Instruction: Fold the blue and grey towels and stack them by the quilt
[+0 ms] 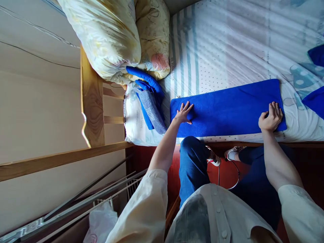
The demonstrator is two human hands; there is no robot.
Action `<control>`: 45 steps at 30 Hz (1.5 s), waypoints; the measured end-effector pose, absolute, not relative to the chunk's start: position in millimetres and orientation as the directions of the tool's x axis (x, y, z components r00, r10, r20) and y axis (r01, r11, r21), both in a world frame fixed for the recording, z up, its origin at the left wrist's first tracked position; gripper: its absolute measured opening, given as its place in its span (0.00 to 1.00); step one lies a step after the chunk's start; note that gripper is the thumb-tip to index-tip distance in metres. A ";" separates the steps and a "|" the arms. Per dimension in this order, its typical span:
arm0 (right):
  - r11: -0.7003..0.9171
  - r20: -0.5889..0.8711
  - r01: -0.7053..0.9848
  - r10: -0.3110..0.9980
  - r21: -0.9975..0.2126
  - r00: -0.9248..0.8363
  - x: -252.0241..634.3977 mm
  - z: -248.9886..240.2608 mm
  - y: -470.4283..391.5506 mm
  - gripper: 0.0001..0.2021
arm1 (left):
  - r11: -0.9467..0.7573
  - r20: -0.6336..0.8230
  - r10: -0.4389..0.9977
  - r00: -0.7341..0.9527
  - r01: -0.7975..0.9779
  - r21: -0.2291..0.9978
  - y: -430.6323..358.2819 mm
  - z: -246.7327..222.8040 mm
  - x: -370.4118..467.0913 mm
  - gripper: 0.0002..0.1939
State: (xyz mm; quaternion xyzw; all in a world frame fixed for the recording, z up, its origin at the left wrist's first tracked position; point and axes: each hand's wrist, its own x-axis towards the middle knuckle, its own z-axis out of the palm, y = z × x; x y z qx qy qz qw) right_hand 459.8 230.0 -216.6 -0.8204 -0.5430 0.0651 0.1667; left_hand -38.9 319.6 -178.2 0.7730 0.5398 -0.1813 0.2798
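Note:
A long blue towel (227,108) lies spread along the front edge of the bed, mostly smooth, with a small dent by my left hand. My left hand (184,114) rests on the towel's left end, its fingers spread wide. At the opposite end, my right hand (272,118) presses on the cloth near the right edge; its fingers lie close together and slightly bent, with the thumb apart. Neither hand shows cloth gripped in it. Left of the towel, a rolled grey-blue towel (152,113) with pale lettering sits on crumpled blue cloth (148,81).
Folded quilts (111,37) are piled at the bed's upper left, beside a wooden bed post (93,104). More blue cloth (315,101) lies at the far right on the patterned sheet (215,50). Metal rails (96,199) and a plastic bag (100,222) are at lower left.

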 end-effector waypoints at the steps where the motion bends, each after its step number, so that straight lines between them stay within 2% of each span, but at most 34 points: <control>1: -0.355 0.082 0.869 0.911 -0.345 0.405 460.0 -218.0 230.1 0.29 | -0.224 -0.578 0.747 0.329 0.943 0.247 323.5 -177.5 -53.2 0.72; 3: -0.352 0.106 0.867 0.906 -0.352 0.411 460.4 -220.8 230.0 0.28 | -0.174 -0.560 0.771 0.304 0.946 0.274 332.9 -175.3 -79.8 0.68; 5: -0.341 0.133 0.868 0.902 -0.362 0.410 460.8 -223.5 229.5 0.28 | -0.138 -0.532 0.802 0.270 0.952 0.275 343.8 -172.5 -98.8 0.58; 8: -0.326 0.161 0.870 0.900 -0.370 0.405 461.5 -226.3 228.2 0.27 | -0.079 -0.476 0.865 0.161 0.979 0.186 361.8 -168.4 -110.9 0.39; 11: -0.314 0.174 0.876 0.902 -0.367 0.396 462.5 -227.2 226.7 0.27 | -0.063 -0.472 0.875 0.110 0.991 0.114 378.6 -166.2 -113.4 0.32; 16: -0.278 0.200 0.878 0.905 -0.390 0.376 462.8 -226.5 224.1 0.28 | -0.011 -0.492 0.869 0.056 0.995 0.095 386.3 -169.4 -110.8 0.32; 19: -0.274 0.200 0.870 0.904 -0.411 0.379 462.4 -225.8 223.5 0.28 | 0.130 -0.378 0.921 -0.088 0.988 0.087 364.6 -175.9 -88.3 0.36; 21: -0.274 0.202 0.869 0.903 -0.412 0.380 462.6 -225.8 223.6 0.28 | 0.202 -0.248 0.955 -0.160 0.967 0.154 335.2 -183.3 -60.6 0.38; 24: -0.267 0.216 0.878 0.903 -0.396 0.372 464.2 -227.4 223.8 0.28 | 0.039 -0.129 0.992 0.006 0.939 0.342 276.0 -198.0 -14.6 0.34; 26: -0.264 0.225 0.887 0.903 -0.380 0.365 465.8 -229.2 223.7 0.29 | -0.054 -0.086 0.991 0.098 0.910 0.411 238.9 -207.9 6.6 0.32; 29: -0.257 0.237 0.896 0.904 -0.361 0.355 468.0 -231.5 223.0 0.28 | -0.045 -0.009 0.998 0.057 0.875 0.481 207.7 -219.1 16.7 0.32; 35: -0.256 0.255 0.907 0.902 -0.335 0.349 471.1 -232.4 221.8 0.28 | -0.037 0.062 0.998 0.004 0.848 0.529 211.5 -229.3 10.1 0.32; 45: -0.230 0.228 0.923 0.924 -0.309 0.307 470.4 -221.4 223.3 0.29 | -0.010 0.054 0.998 -0.027 0.804 0.595 216.4 -226.5 16.7 0.33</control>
